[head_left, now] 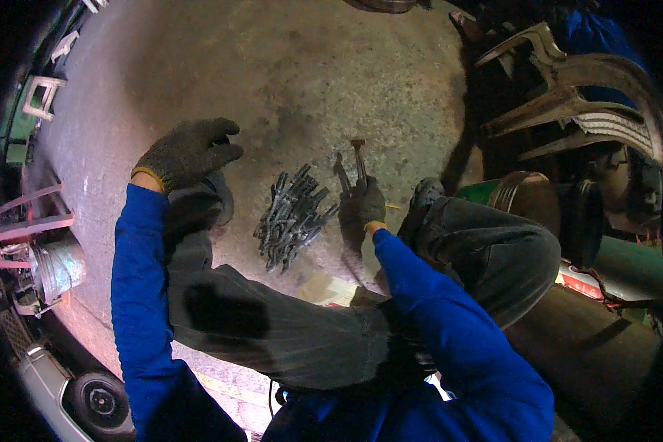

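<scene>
Left hand (190, 152): covered by a dark grey knitted work glove with a yellow-orange band at the cuff.
Right hand (369, 201): same kind of dark knitted glove, a yellow-orange cuff edge showing at the wrist.
Sleeves: bright blue long fabric sleeves (136, 295) on both arms, creased and reaching to the glove cuffs.
Trousers: dark grey cloth trousers (287, 331), with a darker patch on the left thigh, possibly a stain.
Footwear: a dark shoe (424, 193), its details unclear in the dim light.

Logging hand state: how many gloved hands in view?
2. Left hand raised above the floor, holding nothing visible. Right hand grips metal tools beside the pile of dark metal rods.
</scene>
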Available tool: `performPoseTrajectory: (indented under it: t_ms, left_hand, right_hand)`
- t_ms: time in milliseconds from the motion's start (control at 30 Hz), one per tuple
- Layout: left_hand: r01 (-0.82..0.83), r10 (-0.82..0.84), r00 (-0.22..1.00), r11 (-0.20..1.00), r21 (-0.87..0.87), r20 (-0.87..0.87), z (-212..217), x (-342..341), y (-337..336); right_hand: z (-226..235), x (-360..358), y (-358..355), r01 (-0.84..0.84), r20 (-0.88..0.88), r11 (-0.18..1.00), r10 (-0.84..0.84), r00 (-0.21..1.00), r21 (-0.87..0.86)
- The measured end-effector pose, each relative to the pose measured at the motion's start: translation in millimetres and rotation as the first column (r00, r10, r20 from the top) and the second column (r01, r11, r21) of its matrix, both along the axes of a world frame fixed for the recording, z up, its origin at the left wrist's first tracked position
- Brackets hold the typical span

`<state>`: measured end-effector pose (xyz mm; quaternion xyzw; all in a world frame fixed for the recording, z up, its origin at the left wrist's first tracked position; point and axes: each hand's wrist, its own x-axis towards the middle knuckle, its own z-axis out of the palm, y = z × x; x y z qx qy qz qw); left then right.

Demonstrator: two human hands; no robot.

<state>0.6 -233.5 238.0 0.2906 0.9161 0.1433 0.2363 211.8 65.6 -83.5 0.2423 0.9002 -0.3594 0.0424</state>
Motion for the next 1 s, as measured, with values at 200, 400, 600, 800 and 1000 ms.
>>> performPoseTrajectory:
  t_ms: [200, 400, 600, 800, 1000]
  left_hand:
    - [-0.013, 0.02, 0.997, 0.995, -0.099, 0.077, 16.8, -0.3, 7.3]
    - [-0.007, 0.01, 0.999, 0.997, -0.077, 0.046, 10.6, 1.0, 1.3]
    - [-0.056, 0.059, 0.996, 0.997, -0.052, 0.063, 16.8, 2.1, 2.1]
    - [0.006, -0.005, 0.999, 0.999, -0.05, 0.034, 12.0, -1.6, -3.6]
    - [0.034, -0.033, 0.999, 0.999, 0.014, -0.037, 2.0, -4.6, -6.0]
  right_hand:
    - [-21.1, 11.0, -12.4, -0.057, 0.018, 0.983, 0.054, 0.998, 0.176]
    - [-2.3, -17.5, -19.8, 0.045, 0.087, 0.992, -0.035, 0.996, -0.116]
    - [-17.3, -13.9, -6.7, -0.137, 0.077, 0.99, 0.139, 0.987, -0.037]
    - [-7.0, -6.3, -5.8, -0.117, 0.107, 0.992, 0.122, 0.987, -0.051]
    - [-3.1, -12.2, -7.0, -0.068, 0.029, 0.994, 0.07, 0.997, -0.082]
